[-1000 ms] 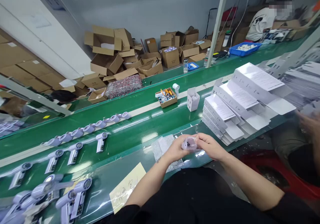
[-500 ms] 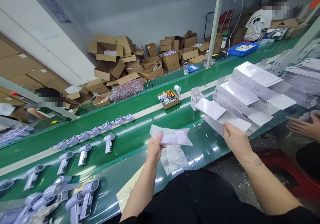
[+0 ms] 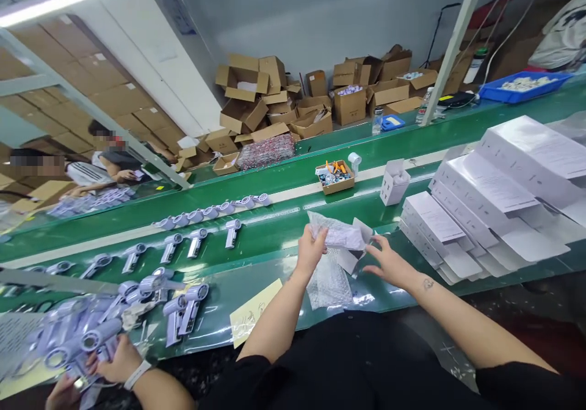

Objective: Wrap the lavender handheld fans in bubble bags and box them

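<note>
My left hand (image 3: 312, 248) is closed round one end of a clear bubble-wrap bag (image 3: 339, 234) with a pale lilac item inside. The bag's other end meets the spread flaps of a small white box (image 3: 351, 260). My right hand (image 3: 389, 262) is at the right side of that box, thumb and fingers round its edge; part of the grip is hard to make out. Under the box, an empty-looking bubble-wrap bag (image 3: 329, 285) lies flat on the green worktop. Right of my hands, white cartons (image 3: 439, 218) with open flaps stand in stacked rows.
Lilac handheld fans (image 3: 198, 242) line the green conveyor (image 3: 270, 227) on the left. A co-worker's hands (image 3: 121, 361) hold fans at lower left. Farther off are a small parts carton (image 3: 339, 181), an upright white box (image 3: 394, 183) and a blue tray (image 3: 524, 86). Yellow paper (image 3: 254, 312) lies near my left forearm.
My right hand has moved left from the carton stack, bringing a white box to the bag in my left hand. The view has swung left, showing a co-worker's hands with fans.
</note>
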Demonstrator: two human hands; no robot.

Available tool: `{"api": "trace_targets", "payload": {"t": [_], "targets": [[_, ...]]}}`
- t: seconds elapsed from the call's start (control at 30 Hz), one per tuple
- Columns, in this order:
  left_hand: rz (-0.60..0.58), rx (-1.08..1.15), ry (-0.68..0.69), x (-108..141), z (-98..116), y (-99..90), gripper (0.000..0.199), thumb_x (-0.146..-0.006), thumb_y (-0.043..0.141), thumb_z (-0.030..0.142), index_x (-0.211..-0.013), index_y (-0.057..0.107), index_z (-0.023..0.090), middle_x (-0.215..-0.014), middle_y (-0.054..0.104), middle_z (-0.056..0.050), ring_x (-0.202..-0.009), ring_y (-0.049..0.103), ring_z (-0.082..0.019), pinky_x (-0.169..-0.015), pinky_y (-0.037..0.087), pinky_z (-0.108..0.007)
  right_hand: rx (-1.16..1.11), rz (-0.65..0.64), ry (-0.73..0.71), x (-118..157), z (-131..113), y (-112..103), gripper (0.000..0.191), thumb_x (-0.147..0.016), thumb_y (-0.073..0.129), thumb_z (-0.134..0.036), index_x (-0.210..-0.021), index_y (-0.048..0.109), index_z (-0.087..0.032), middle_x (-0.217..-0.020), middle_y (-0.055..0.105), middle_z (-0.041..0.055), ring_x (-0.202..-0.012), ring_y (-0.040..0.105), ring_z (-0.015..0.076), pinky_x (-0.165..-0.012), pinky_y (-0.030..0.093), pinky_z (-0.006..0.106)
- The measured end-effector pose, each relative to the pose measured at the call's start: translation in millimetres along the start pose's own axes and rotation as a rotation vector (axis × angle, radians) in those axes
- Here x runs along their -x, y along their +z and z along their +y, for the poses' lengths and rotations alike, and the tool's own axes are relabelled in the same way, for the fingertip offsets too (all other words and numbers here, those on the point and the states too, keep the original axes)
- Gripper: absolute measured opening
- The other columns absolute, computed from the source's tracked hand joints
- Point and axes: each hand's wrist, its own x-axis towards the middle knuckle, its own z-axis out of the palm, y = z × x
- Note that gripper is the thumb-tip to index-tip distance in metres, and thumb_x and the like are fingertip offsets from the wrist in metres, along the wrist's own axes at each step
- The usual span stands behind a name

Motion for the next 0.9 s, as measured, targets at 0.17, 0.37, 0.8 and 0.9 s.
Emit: {"api": "trace_targets", "payload": {"t": [0.17,0.37,0.8,0.9], "targets": [[-0.173,-0.793,0.350,24,13,22.6,0.018,-0.083,0.052,0.032,-0.098,0.057,0.022,-0.093,0.056,-0.007,-0.077,0.060,-0.020,-0.066,0.048,-0.031,-0.199,0.086,0.007,-8,-4,53,0.045,-0.074,0.061,-0.040,-0.111,0.046,-0.018,-0.129,0.033,0.0179,-0.112,0.050,0.0318,-0.093,0.042,0.050],[-0.411,-0.987,0.256,27,17,49.7,0.043,-0.088,0.043,0.047,-0.120,0.046,0.019,-0.103,0.058,-0.011,-0.095,0.055,-0.025,-0.081,0.044,-0.038,-0.284,0.270,-0.103,-7,7,87,0.039,-0.078,0.057,-0.033,-0.111,0.041,-0.020,-0.112,0.044,0.0143,-0.105,0.053,0.0290,-0.086,0.047,0.049],[-0.079,-0.884,0.254,73,-53,27.1,0.030,-0.090,0.044,0.035,-0.114,0.056,0.022,-0.109,0.060,-0.009,-0.110,0.048,-0.025,-0.100,0.031,-0.049,-0.363,0.212,-0.084,-92,37,24,0.055,-0.066,0.065,-0.035,-0.112,0.040,-0.019,-0.118,0.047,0.0127,-0.110,0.049,0.0284,-0.091,0.041,0.045],[-0.343,-0.984,-0.036,98,-96,20.8,0.068,-0.070,0.068,0.046,-0.130,0.043,0.027,-0.137,0.039,-0.013,-0.124,0.034,-0.037,-0.094,0.036,-0.053,-0.354,0.185,-0.045,-154,61,5,0.056,-0.061,0.066,-0.028,-0.110,0.039,-0.020,-0.115,0.049,0.0110,-0.105,0.051,0.0272,-0.090,0.040,0.043]]}}
